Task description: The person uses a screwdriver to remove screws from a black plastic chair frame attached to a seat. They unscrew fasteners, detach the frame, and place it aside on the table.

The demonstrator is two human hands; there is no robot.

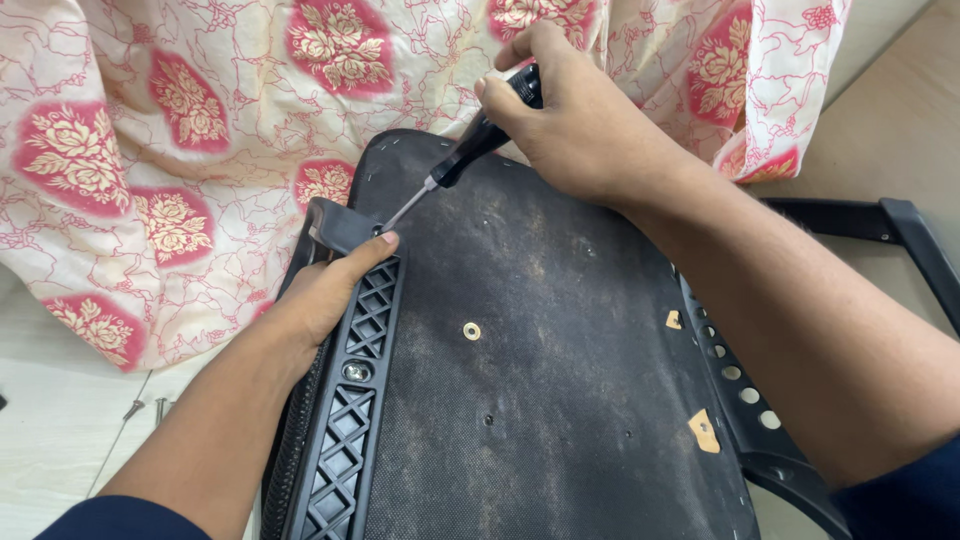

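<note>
While the right hand (580,125) closes fully around the black handle of a slim metal-shafted screwdriver (470,150), we see the tool's tip angled down to a screw at the upper end of the black lattice-patterned plastic armrest bracket (352,390). The left hand (325,295) lies loosely curled along that bracket, thumb stretched toward the tip, pressing the part rather than gripping it (no object is enclosed in it). The bracket sits on the left edge of the upturned seat base covered in black dusty fabric (540,380), which fills the centre of the view.

We judge the step in hand to be the working of the bracket's top screw; whether it is being tightened or loosened we cannot tell. The next move calls for keeping the tip seated and the shaft in line with the screw, with the bracket held from shifting.

Counts: one screwdriver; two armrest brackets, the second a black plastic bracket with round holes (745,395) on the right edge; one screw head visible midway down the left bracket (357,371); two loose metal screws (148,407) on the pale floor (60,440); one brass-coloured threaded insert (471,331); one cream cloth with red floral medallions (190,130) behind.
</note>
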